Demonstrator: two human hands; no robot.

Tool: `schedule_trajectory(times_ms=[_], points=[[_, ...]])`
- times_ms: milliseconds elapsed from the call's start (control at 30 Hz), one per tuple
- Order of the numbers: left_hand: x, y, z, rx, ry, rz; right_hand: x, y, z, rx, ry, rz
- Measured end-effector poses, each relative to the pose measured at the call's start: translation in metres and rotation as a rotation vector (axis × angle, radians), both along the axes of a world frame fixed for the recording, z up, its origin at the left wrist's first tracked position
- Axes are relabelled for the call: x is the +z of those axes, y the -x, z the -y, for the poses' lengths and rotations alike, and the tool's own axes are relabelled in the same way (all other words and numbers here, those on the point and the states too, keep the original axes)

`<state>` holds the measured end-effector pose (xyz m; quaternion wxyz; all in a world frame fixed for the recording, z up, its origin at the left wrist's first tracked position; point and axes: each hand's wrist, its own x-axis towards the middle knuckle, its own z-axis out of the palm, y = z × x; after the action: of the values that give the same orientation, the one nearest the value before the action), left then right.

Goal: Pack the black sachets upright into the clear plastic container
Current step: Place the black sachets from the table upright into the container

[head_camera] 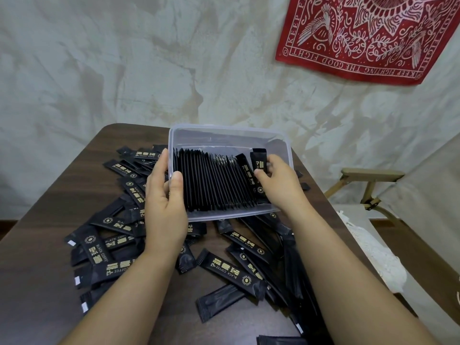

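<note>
A clear plastic container (230, 130) is tilted toward me above a brown table. Inside it a row of black sachets (214, 180) stands on edge, packed from the left wall toward the right. My left hand (164, 202) grips the container's left wall, thumb inside the rim. My right hand (278, 183) is inside the container at the right end of the row, fingers pinched on one black sachet (258, 160) that stands next to the last one in the row. Many loose black sachets (229, 270) with gold print lie scattered on the table under and around my arms.
The dark brown table (37, 282) ends close behind the container. A red patterned cloth (368, 36) hangs on the wall at upper right. A wooden chair arm (371, 176) and a white lace cloth (373, 255) are to the right of the table.
</note>
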<state>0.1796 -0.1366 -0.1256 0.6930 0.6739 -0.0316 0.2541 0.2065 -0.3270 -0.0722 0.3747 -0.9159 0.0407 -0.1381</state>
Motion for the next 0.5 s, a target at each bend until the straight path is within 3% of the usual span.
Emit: schedule_trajectory(times_ms=[133, 500], points=[[-0.0014, -0.0015, 0.0, 0.0, -0.003, 0.005, -0.0037, 0.0023, -0.0008, 0.017, -0.076, -0.006], [-0.0003, -0.0011, 0.0003, -0.003, 0.008, -0.004, -0.0073, -0.0028, -0.0026, -0.035, 0.239, 0.03]])
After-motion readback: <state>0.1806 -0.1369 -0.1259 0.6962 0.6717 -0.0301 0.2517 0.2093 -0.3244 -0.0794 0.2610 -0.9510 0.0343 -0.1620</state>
